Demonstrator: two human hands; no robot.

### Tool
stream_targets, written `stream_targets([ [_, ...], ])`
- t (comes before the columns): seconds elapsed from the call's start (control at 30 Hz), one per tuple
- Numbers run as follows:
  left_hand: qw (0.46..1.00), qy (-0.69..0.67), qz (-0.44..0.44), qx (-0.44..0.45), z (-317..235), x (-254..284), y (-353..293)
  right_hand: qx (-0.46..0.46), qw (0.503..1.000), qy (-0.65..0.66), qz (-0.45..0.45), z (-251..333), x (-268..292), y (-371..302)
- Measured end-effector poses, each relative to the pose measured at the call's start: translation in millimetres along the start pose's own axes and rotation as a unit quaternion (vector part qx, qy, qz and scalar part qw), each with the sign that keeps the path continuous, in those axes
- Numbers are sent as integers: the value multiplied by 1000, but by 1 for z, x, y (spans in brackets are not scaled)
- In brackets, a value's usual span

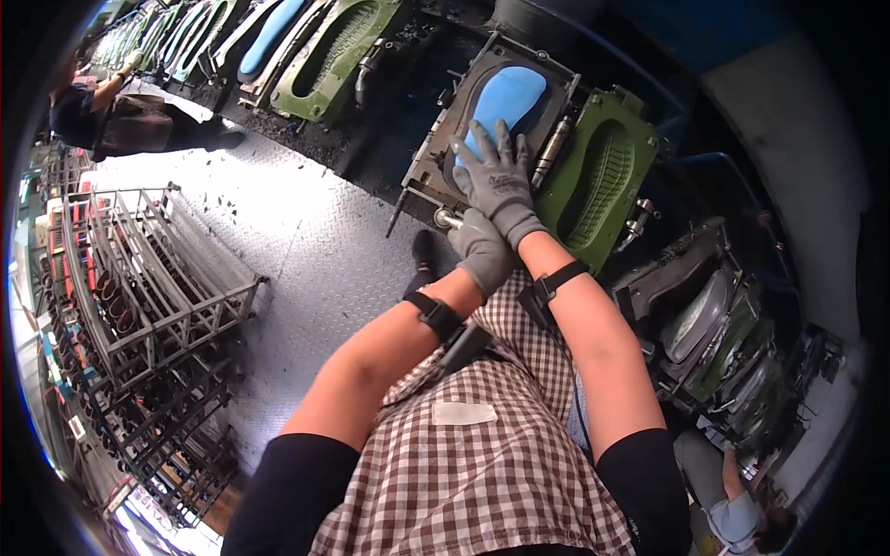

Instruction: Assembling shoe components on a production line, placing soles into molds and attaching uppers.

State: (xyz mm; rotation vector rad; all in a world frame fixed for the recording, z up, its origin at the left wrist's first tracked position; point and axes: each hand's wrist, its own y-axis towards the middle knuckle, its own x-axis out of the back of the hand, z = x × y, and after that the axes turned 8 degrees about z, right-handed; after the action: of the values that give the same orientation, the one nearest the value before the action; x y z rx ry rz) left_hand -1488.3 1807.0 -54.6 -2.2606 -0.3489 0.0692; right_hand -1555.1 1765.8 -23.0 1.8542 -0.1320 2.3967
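Blue sole blank lies in open mould frame, right hand flat on its heel, gripping nothing; left hand seemingly closed on frame handle — frame dropping could pinch fingers.

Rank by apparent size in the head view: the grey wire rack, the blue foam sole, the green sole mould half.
1. Grey wire rack, clearly largest.
2. Green sole mould half.
3. Blue foam sole, partly covered by the gloved right hand, so only its visible part counts.
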Motion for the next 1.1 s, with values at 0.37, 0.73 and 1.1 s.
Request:
stream_targets([
  [0.37,817,386,194,-382,-119,112,41,-81,930,140,-331,-29,74,84],
  [0.73,880,241,398,-90,-170,-75,224,-287,944,19,-162,-54,30,135],
  [1.1,271,667,585,-374,-188,52,254,-267,952,31,-148,-41,33,150],
])
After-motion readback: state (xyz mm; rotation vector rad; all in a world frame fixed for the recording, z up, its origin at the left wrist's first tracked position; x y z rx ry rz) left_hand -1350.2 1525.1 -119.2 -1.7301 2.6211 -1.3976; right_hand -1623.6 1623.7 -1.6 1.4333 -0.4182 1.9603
